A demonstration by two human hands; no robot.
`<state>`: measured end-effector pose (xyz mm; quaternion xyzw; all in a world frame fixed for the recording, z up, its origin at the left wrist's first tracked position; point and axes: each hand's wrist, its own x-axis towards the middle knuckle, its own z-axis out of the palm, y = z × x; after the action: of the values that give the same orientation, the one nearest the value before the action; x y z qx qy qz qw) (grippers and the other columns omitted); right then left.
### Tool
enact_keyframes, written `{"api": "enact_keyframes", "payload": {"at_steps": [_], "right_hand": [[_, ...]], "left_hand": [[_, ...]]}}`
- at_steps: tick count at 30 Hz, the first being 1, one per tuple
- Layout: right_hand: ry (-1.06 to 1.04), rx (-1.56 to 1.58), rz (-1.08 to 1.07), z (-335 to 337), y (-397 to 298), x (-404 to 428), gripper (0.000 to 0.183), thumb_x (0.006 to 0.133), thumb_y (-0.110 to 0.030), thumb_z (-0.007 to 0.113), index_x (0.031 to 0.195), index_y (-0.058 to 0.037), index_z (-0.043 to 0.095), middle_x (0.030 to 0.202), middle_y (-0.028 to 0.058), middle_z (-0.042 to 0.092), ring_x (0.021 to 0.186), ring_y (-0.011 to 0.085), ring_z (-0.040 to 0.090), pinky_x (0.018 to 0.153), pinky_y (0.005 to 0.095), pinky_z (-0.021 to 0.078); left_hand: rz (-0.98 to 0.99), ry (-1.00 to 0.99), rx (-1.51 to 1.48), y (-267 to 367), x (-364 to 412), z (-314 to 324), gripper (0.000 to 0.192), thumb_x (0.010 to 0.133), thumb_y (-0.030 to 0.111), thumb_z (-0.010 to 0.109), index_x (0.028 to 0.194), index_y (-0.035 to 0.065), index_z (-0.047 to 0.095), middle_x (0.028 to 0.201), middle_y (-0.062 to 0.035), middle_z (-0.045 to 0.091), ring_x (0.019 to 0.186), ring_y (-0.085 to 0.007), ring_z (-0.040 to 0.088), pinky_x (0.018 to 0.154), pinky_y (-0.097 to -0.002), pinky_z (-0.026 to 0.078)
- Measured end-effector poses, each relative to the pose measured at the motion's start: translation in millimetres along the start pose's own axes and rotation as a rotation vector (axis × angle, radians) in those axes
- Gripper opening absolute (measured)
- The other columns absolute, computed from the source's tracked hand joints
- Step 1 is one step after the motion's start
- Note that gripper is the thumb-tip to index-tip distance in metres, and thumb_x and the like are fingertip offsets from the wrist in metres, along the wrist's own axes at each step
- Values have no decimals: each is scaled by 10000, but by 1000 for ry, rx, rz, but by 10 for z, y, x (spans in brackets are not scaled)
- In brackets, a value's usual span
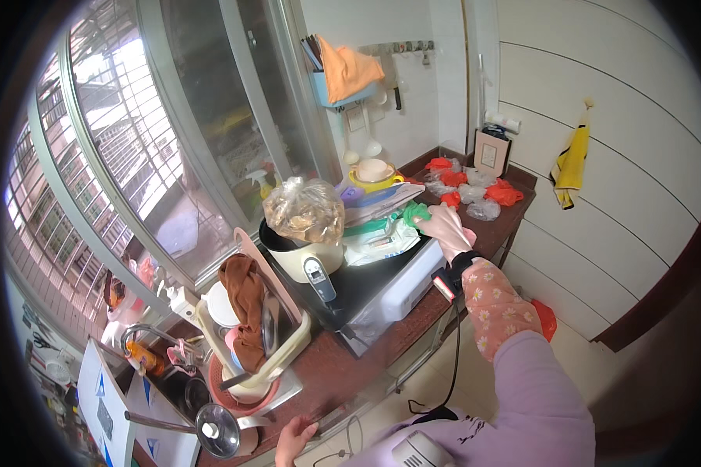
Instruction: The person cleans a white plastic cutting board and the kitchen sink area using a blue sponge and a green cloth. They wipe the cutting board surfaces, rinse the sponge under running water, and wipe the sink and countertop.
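My right hand (444, 229) reaches across the counter, its fingers on a bundled green plastic bag (415, 213). A bit of pink shows beside the palm; what it is cannot be told. Just left of the hand lie a white soft package (382, 242) and a flat box (385, 204). Several red and clear knotted plastic bags (483, 192) are spread beyond the hand. My left hand (295, 438) is low in the view, by the counter's front edge, with nothing seen in it. A clear bag of brown food pieces (305, 210) rests on a cream electric pot (301, 262).
A dish basket (295, 356) with a brown cloth (245, 309) stands left of the pot. A lidded saucepan (219, 432) sits near my left hand. A long white box (412, 280) lies along the front edge. A black cable hangs from my right wrist.
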<state>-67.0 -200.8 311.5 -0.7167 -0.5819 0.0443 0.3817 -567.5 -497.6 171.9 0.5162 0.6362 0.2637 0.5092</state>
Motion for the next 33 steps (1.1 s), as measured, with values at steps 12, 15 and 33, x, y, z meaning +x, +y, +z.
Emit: {"api": "enact_keyframes", "payload": {"at_steps": [12, 15, 33], "right_hand": [[138, 894, 97, -520, 812, -173, 249, 1026, -235, 431, 1078, -47, 586, 916, 34, 639, 851, 161, 591, 838, 336, 458], [229, 790, 75, -707, 785, -362, 179, 998, -208, 475, 998, -65, 582, 863, -5, 605, 776, 125, 566, 749, 294, 468], [-1362, 1210, 224, 210, -292, -2549, 369, 963, -435, 562, 982, -88, 686, 810, -35, 652, 777, 40, 602, 582, 203, 447]], "left_hand": [[-13, -13, 114, 715, 69, 549, 378, 881, 215, 723, 1141, -25, 593, 926, -61, 676, 815, -109, 605, 677, -263, 504], [64, -45, 141, 795, 202, 648, 356, 891, 206, 710, 1138, -22, 593, 933, -57, 683, 837, -112, 615, 722, -257, 504], [-95, -208, -874, 338, 216, 1417, 554, 910, 108, 636, 1397, -22, 407, 1295, -149, 562, 1104, -244, 608, 927, -345, 513]]}}
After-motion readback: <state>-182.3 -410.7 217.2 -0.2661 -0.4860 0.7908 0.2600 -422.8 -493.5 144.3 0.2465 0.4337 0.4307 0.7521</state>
